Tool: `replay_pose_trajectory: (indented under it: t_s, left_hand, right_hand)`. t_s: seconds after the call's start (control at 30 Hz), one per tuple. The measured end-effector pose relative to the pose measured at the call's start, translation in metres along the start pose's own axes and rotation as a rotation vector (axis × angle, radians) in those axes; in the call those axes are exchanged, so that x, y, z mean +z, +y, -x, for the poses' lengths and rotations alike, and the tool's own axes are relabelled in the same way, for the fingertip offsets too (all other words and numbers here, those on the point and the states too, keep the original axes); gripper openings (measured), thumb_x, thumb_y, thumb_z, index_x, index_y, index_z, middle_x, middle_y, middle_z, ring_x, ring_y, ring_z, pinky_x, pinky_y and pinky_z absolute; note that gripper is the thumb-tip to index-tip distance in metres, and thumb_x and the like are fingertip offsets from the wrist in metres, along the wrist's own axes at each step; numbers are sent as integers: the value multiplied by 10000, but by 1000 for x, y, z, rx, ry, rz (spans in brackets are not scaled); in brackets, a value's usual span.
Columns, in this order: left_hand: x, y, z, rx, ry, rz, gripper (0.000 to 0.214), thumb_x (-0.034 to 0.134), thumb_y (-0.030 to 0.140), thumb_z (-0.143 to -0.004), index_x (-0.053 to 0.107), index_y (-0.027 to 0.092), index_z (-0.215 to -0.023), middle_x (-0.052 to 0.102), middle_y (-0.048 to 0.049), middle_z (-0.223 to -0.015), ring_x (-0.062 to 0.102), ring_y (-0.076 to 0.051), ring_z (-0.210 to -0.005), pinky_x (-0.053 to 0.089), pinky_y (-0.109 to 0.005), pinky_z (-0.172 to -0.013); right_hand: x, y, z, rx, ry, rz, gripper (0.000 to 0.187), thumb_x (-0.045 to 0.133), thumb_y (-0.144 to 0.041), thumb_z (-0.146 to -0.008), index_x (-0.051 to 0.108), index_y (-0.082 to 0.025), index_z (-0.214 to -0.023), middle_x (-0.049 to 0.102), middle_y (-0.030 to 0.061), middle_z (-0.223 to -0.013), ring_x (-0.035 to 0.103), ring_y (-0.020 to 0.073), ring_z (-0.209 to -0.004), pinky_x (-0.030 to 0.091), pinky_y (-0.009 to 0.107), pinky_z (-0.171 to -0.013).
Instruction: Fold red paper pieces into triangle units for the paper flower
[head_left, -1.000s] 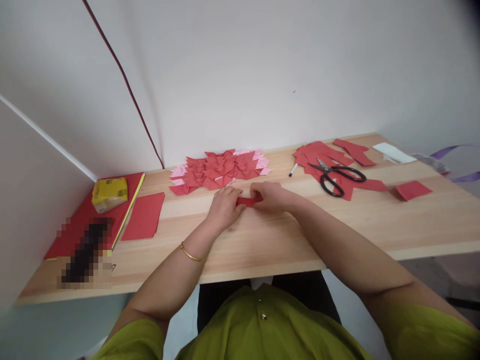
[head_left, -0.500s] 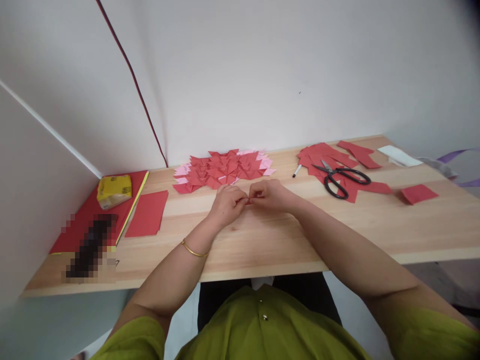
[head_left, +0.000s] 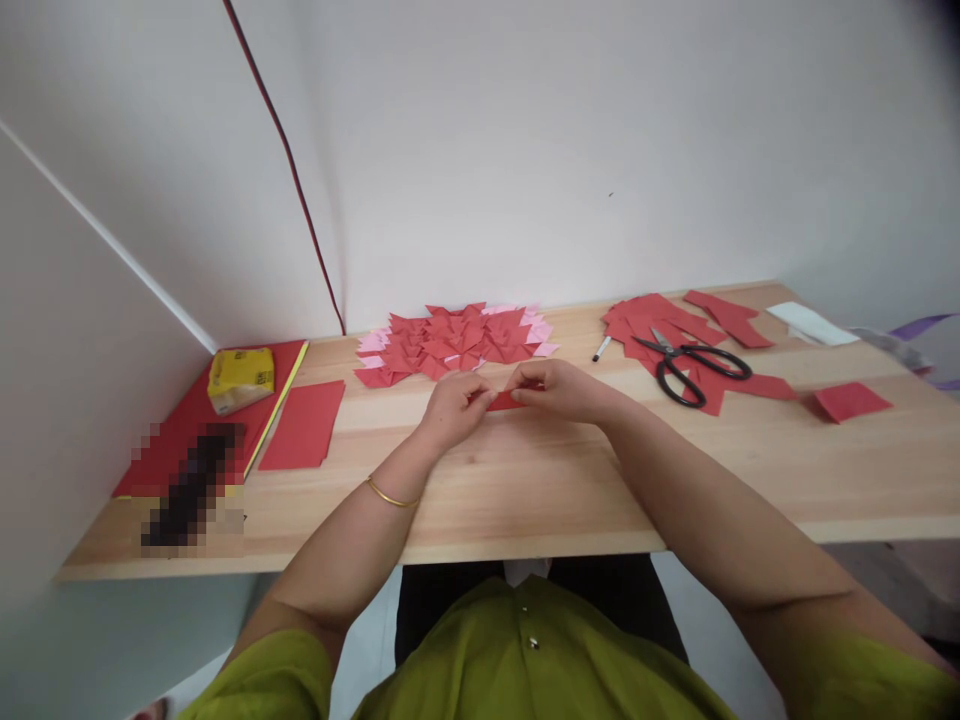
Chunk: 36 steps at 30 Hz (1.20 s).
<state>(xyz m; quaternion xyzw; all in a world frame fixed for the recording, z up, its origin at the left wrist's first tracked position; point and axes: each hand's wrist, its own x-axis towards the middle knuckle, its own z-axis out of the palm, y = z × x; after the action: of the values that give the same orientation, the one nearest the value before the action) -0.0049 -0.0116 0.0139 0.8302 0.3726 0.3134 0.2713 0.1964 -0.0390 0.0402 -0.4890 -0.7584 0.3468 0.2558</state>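
Both hands pinch a small piece of red paper (head_left: 507, 400) above the middle of the wooden table. My left hand (head_left: 455, 408), below a gold bangle (head_left: 391, 494), grips its left end. My right hand (head_left: 559, 390) is closed on its right part, and the fingers cover much of the paper, so its folds are hard to make out. Just behind the hands lies a heap of folded red and pink paper pieces (head_left: 457, 340).
Black-handled scissors (head_left: 694, 365) rest on red paper scraps (head_left: 652, 315) at the right, near a marker (head_left: 601, 348). A folded red square (head_left: 853, 401) and white paper (head_left: 810, 324) lie farther right. Left are red sheets (head_left: 304, 425) and a yellow packet (head_left: 241, 378).
The right hand has shifted slightly away from the left, and more of the red paper shows between them. The whole view has moved a little; the other things stay put.
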Motion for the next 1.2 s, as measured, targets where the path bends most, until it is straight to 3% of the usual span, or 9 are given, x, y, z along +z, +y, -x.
replay_pose_trajectory:
  t_s: [0.1, 0.17, 0.23, 0.33, 0.57, 0.8, 1.2]
  left_hand:
    - [-1, -1, -2, -206, 169, 315, 170, 642, 342, -749, 651, 173, -761, 653, -29, -754, 563, -148, -728, 432, -293, -722]
    - [-1, 0, -4, -323, 279, 606, 269, 713, 370, -679, 653, 177, -856, 642, -9, -752, 560, -124, -687, 446, -277, -705]
    - [1, 0, -4, -391, 270, 857, 358, 773, 365, -605, 647, 171, -878, 630, 7, -725, 548, -99, -639, 457, -269, -695]
    - [7, 3, -3, -441, 145, 1035, 374, 824, 311, -534, 656, 148, -826, 645, -2, -728, 543, -85, -617, 475, -277, -698]
    - [17, 1, -1, -453, 244, 1000, 275, 814, 274, -545, 676, 142, -741, 671, -15, -708, 545, -92, -604, 470, -256, -649]
    - [16, 0, 0, -360, 208, 851, 227, 785, 273, -604, 690, 134, -757, 664, -9, -683, 556, -101, -626, 441, -250, -662]
    - [16, -3, 2, -365, 175, 842, 239, 782, 329, -629, 678, 131, -714, 624, 6, -612, 531, -92, -589, 424, -234, -635]
  right_hand:
    - [-2, 0, 0, 72, 111, -36, 161, 548, -286, -759, 648, -166, -797, 623, 7, -742, 522, 131, -679, 386, 253, -649]
    - [-2, 1, 0, 103, 186, -93, 170, 567, -316, -756, 637, -163, -778, 606, 3, -720, 504, 122, -649, 382, 252, -631]
    - [0, 2, -2, 117, 240, -184, 193, 582, -344, -752, 631, -160, -777, 588, -1, -700, 491, 116, -630, 381, 250, -615]
    - [6, 5, -5, 90, 266, -315, 224, 597, -372, -750, 627, -156, -801, 583, -3, -705, 496, 114, -638, 391, 251, -623]
    - [13, 2, -6, 22, 201, -416, 226, 628, -351, -750, 615, -160, -869, 622, 10, -778, 567, 124, -702, 448, 273, -687]
    - [11, -3, -3, -17, 215, -336, 221, 611, -376, -773, 604, -164, -833, 625, 15, -730, 556, 124, -665, 443, 263, -638]
    - [11, -1, -3, -77, 190, -226, 196, 572, -362, -796, 569, -172, -746, 594, 5, -700, 515, 116, -646, 409, 247, -625]
